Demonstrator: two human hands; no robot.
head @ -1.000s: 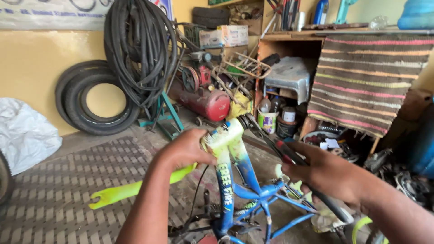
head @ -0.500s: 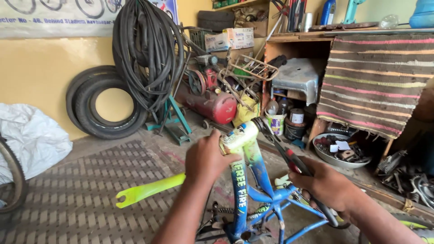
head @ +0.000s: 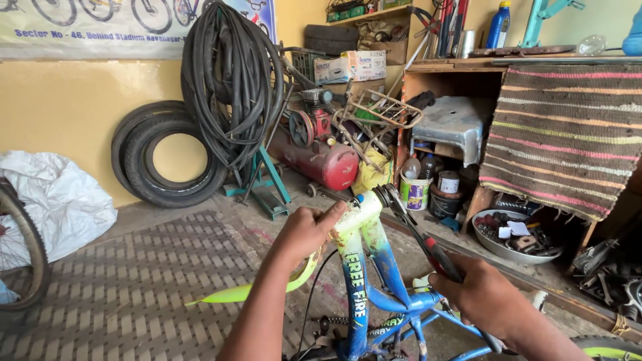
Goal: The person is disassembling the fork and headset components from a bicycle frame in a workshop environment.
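Your left hand gripped the bike frame; your right hand clasped pliers at its top, red compressor and tyres behind.

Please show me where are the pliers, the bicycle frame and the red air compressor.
pliers (head: 413, 229): head view, on the metal arms above the handles.
bicycle frame (head: 356, 294): head view, on the blue tube.
red air compressor (head: 326, 164): head view, on its red tank.

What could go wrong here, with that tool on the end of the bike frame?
The pliers grip only by their tip at the tube end of the bike frame; they might slip. The left hand holds the tube right beside the jaws, so a slip could pinch its fingers. The right hand might lurch forward.
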